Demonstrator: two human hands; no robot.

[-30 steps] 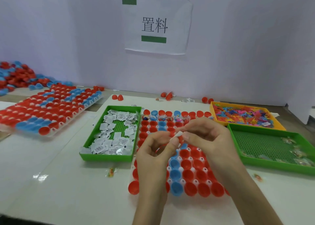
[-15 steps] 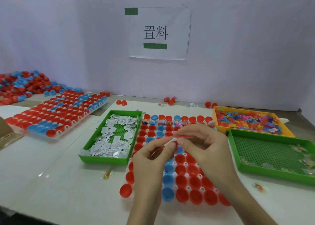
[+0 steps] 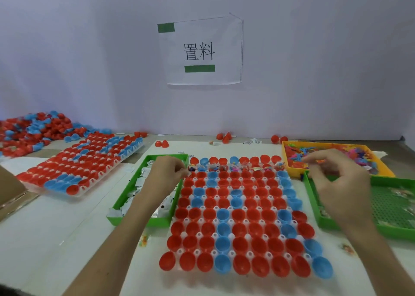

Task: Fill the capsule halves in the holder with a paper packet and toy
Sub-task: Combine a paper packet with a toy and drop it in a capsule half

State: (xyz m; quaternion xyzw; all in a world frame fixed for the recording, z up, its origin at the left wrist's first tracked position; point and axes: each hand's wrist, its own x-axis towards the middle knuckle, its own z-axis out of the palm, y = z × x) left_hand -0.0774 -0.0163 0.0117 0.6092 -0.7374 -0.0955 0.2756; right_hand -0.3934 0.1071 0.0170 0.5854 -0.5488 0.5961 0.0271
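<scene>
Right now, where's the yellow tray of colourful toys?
In the head view, the yellow tray sits far right, just right of the capsule holder, behind the right-hand green tray; the right hand is over its front edge.

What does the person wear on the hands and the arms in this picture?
Nothing that shows. The left hand and the right hand are bare, without gloves, and no ring is visible. The left forearm and the right forearm carry no sleeve, watch or bracelet down to the picture's edge. The right hand is slightly blurred, so small details there are uncertain.
</scene>
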